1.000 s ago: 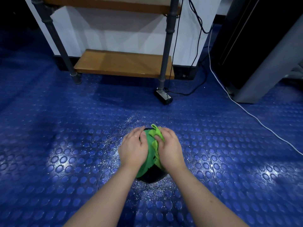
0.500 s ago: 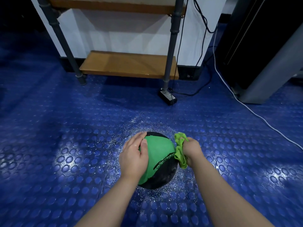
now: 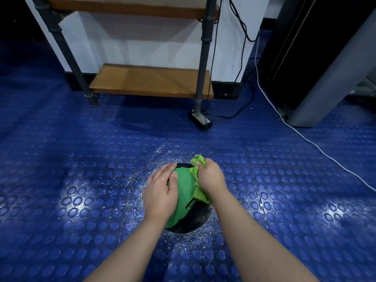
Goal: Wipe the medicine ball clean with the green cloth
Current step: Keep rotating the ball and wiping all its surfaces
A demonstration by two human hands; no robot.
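Head camera showed a blue studded floor (image 3: 61, 180) with a low wooden shelf (image 3: 150, 80) on dark metal legs at its far side. Nearer, the green and black medicine ball (image 3: 184, 192) sat on the floor amid pale specks. The left hand (image 3: 160, 190) lay flat on the ball's left side, fingers nearly straight, gripping nothing. The right hand (image 3: 210, 177) was curled round the bunched green cloth (image 3: 200, 193), pressing it against the ball's upper right.

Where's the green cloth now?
Low centre of the head view: green cloth bunched in the right hand against the right side of the medicine ball, opposite the left hand.
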